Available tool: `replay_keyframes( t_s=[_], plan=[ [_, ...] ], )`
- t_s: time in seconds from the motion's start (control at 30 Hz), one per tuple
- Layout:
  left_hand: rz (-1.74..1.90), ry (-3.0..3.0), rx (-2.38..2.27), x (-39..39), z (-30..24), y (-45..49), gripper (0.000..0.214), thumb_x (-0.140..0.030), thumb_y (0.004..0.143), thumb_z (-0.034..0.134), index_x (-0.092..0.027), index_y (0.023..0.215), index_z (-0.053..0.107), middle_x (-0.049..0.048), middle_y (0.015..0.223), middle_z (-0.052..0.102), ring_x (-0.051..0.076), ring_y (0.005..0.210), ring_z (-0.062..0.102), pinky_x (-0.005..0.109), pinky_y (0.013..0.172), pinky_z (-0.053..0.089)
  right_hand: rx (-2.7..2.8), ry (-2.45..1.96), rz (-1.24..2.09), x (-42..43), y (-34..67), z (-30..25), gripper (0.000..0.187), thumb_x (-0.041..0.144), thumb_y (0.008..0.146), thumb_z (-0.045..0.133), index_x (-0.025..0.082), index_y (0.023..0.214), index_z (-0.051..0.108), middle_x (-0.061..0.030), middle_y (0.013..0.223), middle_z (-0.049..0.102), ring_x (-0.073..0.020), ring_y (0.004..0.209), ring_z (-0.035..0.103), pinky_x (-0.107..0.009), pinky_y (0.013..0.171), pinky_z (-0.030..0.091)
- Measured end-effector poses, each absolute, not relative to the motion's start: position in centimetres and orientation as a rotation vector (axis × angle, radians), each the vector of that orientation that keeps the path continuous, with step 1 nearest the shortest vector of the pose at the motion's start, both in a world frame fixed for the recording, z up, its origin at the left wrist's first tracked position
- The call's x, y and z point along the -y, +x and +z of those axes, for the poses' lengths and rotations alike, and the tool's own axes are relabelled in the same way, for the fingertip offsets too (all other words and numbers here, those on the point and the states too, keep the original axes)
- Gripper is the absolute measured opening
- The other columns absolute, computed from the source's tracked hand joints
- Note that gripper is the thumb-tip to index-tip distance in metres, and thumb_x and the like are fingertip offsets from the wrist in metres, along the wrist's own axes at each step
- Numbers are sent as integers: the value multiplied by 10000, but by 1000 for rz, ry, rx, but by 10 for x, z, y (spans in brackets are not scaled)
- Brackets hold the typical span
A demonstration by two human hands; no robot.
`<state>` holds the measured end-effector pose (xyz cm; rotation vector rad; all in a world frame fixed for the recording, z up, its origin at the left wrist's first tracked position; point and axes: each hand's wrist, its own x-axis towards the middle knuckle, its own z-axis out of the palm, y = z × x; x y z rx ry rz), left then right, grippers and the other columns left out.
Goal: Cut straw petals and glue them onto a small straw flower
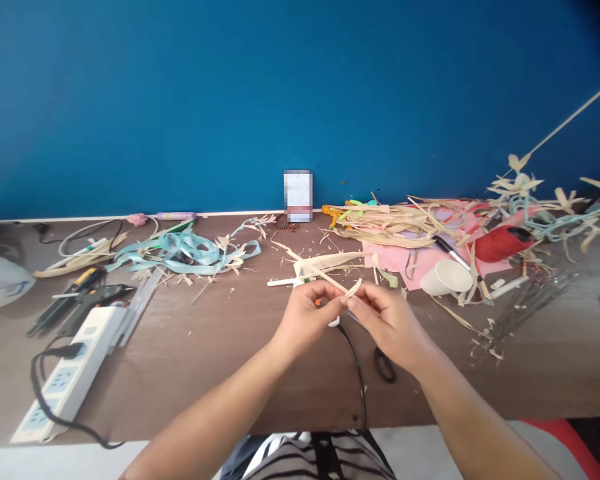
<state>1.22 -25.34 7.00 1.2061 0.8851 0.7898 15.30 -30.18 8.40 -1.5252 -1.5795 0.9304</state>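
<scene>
Near the middle of the table, my left hand (307, 313) pinches a pale, straw-coloured dried strip (330, 279) between thumb and fingers. Close against it, my right hand (391, 325) pinches the same strip, which bends over at the fingertips. The strip's far end reaches back toward loose straw-like pieces (335, 259) and a white stick (280, 283). Partly under my right hand lies a pair of scissors, with one black handle loop (385, 365) showing. A black cable (360, 380) runs below my hands from a white piece (335, 321) mostly hidden by them.
On the left are a power strip (73, 373), a glue gun (93, 307), light-blue ribbon (180, 252) and a white cup (3, 280). To the right, straw strips (385, 223), pink paper (395, 260), a paper cup (447, 277), a red roll (500, 244) and wires (525, 310) lie about.
</scene>
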Motion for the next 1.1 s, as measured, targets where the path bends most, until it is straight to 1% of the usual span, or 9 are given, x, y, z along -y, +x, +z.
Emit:
replay_keyframes(
  t_s=[0.1,0.2,0.3,0.47,0.53,0.63,0.8,0.93,1.1],
  plan=[
    [800,1310,-928,255,68,11,153,-268,671,622,-118,644,617,8,597,574,95,548,499,194,500,397,1668,-1588,833,301,151,83,293,376,834,432,173,635,498,34,550,430,-102,521,388,-219,494,310],
    [794,1380,-927,256,67,7,163,-276,680,613,-120,634,616,16,588,591,100,534,507,191,484,385,1612,-1588,902,300,148,79,340,392,834,422,165,595,504,38,521,401,-98,503,368,-218,474,289],
    [773,1465,-841,255,68,0,173,-287,705,598,-124,656,629,34,614,614,113,567,523,198,503,387,1509,-1535,1131,299,147,78,392,435,824,423,154,576,539,49,461,349,-84,445,323,-214,423,234],
    [804,1628,-663,252,76,-10,198,-310,724,589,-127,666,639,47,642,596,121,604,502,228,572,394,1179,-1287,1692,298,145,77,479,528,771,462,152,479,518,92,355,225,-44,332,174,-216,360,97],
    [788,1624,-641,251,80,-13,207,-320,728,584,-128,672,637,47,644,588,122,599,492,232,566,386,1056,-1209,1804,299,143,76,479,525,759,487,148,465,519,104,330,206,-31,314,133,-214,352,76],
    [736,1584,-691,251,80,-14,227,-338,727,581,-124,677,635,40,616,569,120,578,471,227,535,361,897,-1171,1883,300,139,73,465,499,752,521,145,451,509,113,307,205,-16,295,113,-201,338,73],
    [713,1562,-731,252,74,-15,231,-333,728,578,-119,651,621,20,597,550,105,566,449,213,532,339,733,-1139,1951,299,136,68,445,473,754,542,137,464,515,120,287,223,-5,272,112,-178,317,92],
    [748,1563,-752,249,78,-16,212,-310,730,577,-121,639,610,15,588,564,104,562,465,214,549,351,731,-1092,1969,293,137,74,434,459,760,544,131,476,527,118,290,232,-5,268,133,-168,315,103],
    [797,1614,-758,248,94,-22,201,-302,738,567,-127,653,620,31,613,596,120,590,503,219,568,381,835,-1105,1969,285,135,86,431,448,769,536,129,479,532,111,296,241,-6,280,124,-169,319,94]
  ],
)
